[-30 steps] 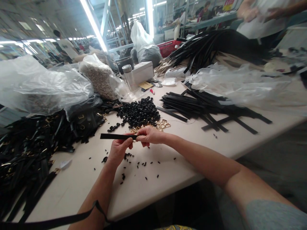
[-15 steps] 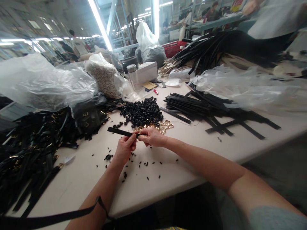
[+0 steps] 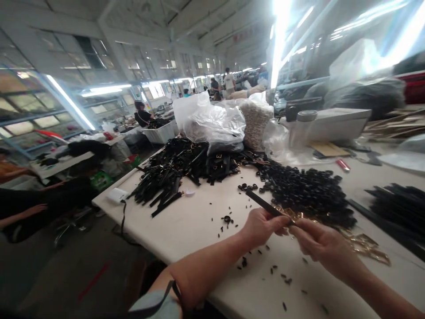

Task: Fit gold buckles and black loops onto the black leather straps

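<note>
A flat black strap (image 3: 260, 201) is pinched between the thumb and fingers of my left hand (image 3: 264, 226), its free end pointing up and to the left. My right hand (image 3: 318, 241) closes on the strap's other end, where the fingers of both hands meet and cover it. Just behind them lies a heap of small black loops (image 3: 305, 188). Gold metal buckles (image 3: 368, 246) are spread along the near side of that heap, partly behind my right hand. Small black bits (image 3: 272, 269) are scattered over the table below my hands.
Finished-looking black straps with gold buckles (image 3: 186, 161) are piled at the table's left. Behind stand plastic bags (image 3: 215, 122), a clear jar (image 3: 303, 128) and a white box (image 3: 345, 124). More black strips (image 3: 398, 206) lie at right. A person (image 3: 142, 116) is far left.
The view has swung to the left, so the table's left edge and the aisle now show. Both hands still hold the strap close together.
</note>
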`<state>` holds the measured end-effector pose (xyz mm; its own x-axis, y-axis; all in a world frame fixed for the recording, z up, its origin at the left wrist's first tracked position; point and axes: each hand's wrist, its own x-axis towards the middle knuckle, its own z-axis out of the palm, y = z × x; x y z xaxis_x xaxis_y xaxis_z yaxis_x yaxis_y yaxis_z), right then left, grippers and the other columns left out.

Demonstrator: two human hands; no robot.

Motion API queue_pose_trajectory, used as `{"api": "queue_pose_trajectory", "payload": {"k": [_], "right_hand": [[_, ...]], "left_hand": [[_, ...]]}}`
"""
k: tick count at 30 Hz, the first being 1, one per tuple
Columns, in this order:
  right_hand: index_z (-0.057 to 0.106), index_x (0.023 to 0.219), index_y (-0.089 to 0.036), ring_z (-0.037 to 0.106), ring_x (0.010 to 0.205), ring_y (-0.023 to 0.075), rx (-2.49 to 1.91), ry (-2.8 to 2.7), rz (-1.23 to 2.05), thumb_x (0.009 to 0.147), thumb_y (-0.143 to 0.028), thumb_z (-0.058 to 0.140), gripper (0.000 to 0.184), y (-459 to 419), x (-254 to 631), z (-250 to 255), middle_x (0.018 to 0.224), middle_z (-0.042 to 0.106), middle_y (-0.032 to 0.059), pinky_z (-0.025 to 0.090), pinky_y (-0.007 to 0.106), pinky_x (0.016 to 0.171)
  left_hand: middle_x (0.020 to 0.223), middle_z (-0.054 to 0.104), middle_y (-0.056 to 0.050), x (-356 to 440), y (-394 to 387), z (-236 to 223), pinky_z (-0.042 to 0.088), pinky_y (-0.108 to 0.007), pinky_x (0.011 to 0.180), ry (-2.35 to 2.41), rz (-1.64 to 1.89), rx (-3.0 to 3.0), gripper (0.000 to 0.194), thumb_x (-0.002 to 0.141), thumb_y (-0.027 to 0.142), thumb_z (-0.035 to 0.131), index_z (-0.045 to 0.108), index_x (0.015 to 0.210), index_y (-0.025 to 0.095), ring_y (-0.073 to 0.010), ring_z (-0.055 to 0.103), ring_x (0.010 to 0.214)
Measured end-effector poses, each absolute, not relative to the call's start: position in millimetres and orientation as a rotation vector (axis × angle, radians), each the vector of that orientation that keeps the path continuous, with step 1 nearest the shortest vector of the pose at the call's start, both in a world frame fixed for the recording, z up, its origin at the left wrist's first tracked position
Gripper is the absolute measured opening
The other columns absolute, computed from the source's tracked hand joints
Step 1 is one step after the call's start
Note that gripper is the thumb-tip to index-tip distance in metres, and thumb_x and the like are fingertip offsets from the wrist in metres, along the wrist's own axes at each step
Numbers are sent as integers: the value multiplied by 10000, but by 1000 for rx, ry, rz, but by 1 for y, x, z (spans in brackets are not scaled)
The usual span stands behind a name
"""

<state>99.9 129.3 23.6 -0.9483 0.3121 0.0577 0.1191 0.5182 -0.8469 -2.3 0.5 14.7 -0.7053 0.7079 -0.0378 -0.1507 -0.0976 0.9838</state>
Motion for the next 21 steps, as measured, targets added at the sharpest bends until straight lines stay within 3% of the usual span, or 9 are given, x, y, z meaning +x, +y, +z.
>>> {"api": "queue_pose_trajectory", "payload": {"k": [5,13,18,21], "right_hand": [[652,755,-223,491,380,149,-343,-2570,1285,779,-530,511,338,131,98,22,451,537,12,384,253,372],[661,831,-234,564,429,182,-255,-2557,1389,825,-561,479,375,139,97,5,529,599,25,489,288,446],[662,889,-260,642,568,201,-398,-2533,1038,807,-555,513,341,159,100,0,716,697,26,496,294,540],[667,904,-256,648,603,211,-439,-2487,838,808,-534,519,329,175,99,-4,746,708,30,477,301,567]], "left_hand": [[605,624,-58,-4,4,11,477,-290,580,1541,1933,538,503,498,545,813,716,723,106,-134,552,534],[589,634,-54,-5,9,2,478,-272,541,1555,1874,553,486,528,563,804,709,691,115,-131,558,517],[661,672,-91,-48,-22,25,487,-250,526,1556,2112,418,499,569,525,819,701,762,80,-133,598,527],[657,656,-93,-92,-73,59,496,-254,526,1682,2386,60,404,636,419,826,657,744,68,-147,611,553]]}}
